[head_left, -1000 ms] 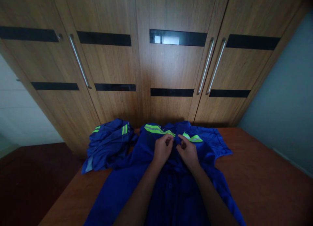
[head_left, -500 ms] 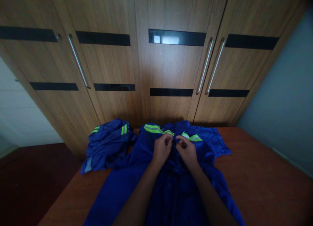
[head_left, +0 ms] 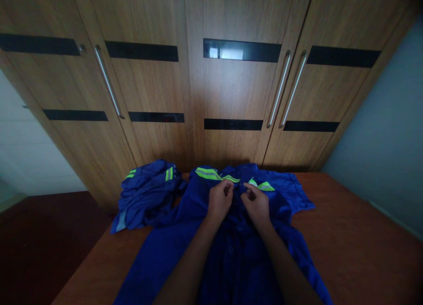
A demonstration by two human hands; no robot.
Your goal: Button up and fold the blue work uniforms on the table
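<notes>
A blue work jacket (head_left: 185, 225) with yellow-green and silver reflective strips lies spread before me, its buttoned front running down the middle. My left hand (head_left: 220, 200) pinches the cloth at the left side of the front opening, just below a reflective strip. At the other side of the opening, my right hand (head_left: 256, 203) has thumb and forefinger closed on the jacket's edge. A small gap separates the two hands. Dim light and my fingers hide whether a button is between the fingertips.
Left of the jacket lies a crumpled blue garment (head_left: 148, 195) with similar strips. Both rest on a reddish-brown wooden surface (head_left: 360, 243). A wooden wardrobe (head_left: 228, 89) with metal handles stands behind it, and a pale wall (head_left: 383, 133) is at the right.
My right hand has shifted slightly to the right, so the gap between the hands is a little wider. The left hand has stayed nearly in place.
</notes>
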